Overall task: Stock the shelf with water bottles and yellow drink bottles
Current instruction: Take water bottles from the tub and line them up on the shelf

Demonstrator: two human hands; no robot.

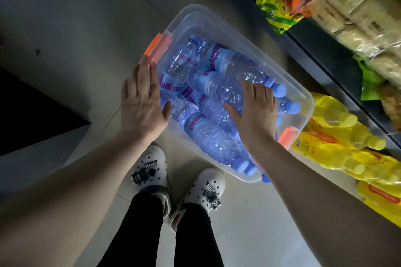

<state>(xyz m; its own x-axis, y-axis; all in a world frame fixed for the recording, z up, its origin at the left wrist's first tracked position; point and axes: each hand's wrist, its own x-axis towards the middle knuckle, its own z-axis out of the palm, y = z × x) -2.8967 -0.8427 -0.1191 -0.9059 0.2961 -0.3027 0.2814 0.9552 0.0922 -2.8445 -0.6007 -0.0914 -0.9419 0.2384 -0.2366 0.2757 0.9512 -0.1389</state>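
Note:
A clear plastic bin (219, 26) with orange handles sits on the floor, filled with several water bottles (219, 89) with blue caps and blue labels. My left hand (142, 102) hovers flat and open over the bin's left rim. My right hand (252, 110) reaches into the bin with spread fingers resting on a water bottle near its neck. Yellow drink bottles (338, 134) lie in a heap on the floor to the right of the bin.
A dark shelf edge (325, 60) runs along the right, holding bagged snacks (280, 10) and wrapped packs. My feet in white clogs (180, 182) stand on the pale tiled floor just below the bin. A dark block (32, 112) lies at the left.

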